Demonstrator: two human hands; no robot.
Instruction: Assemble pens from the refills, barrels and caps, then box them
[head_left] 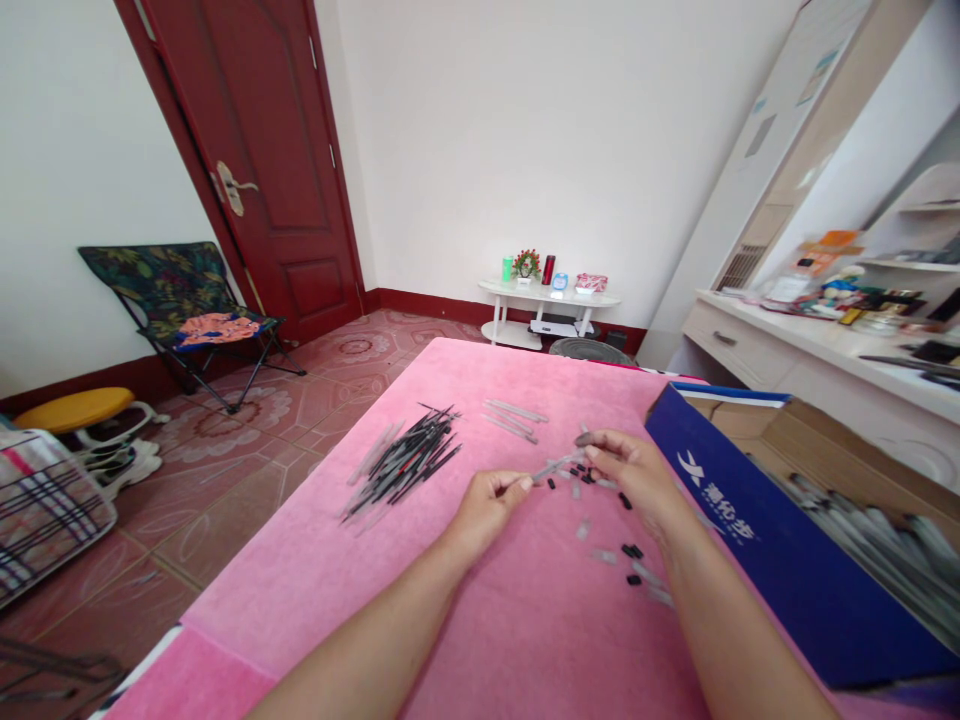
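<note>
Both my hands are over a table with a pink cloth (480, 620). My left hand (487, 503) is closed in a pinch on one end of a thin clear pen barrel (556, 464). My right hand (628, 468) is closed on the barrel's other end, fingertips pinched together. Small black and clear pen parts (626, 550) lie scattered on the cloth under and beside my right hand. A heap of black pen refills (405, 462) lies to the left of my left hand. A few clear barrels (514, 418) lie further back.
An open blue cardboard box (757, 540) with several pens inside stands at the right. Beyond the table are a red door (255, 160), a folding chair (187, 300), a yellow stool (75, 408), a small white table (551, 300) and a white desk (817, 360).
</note>
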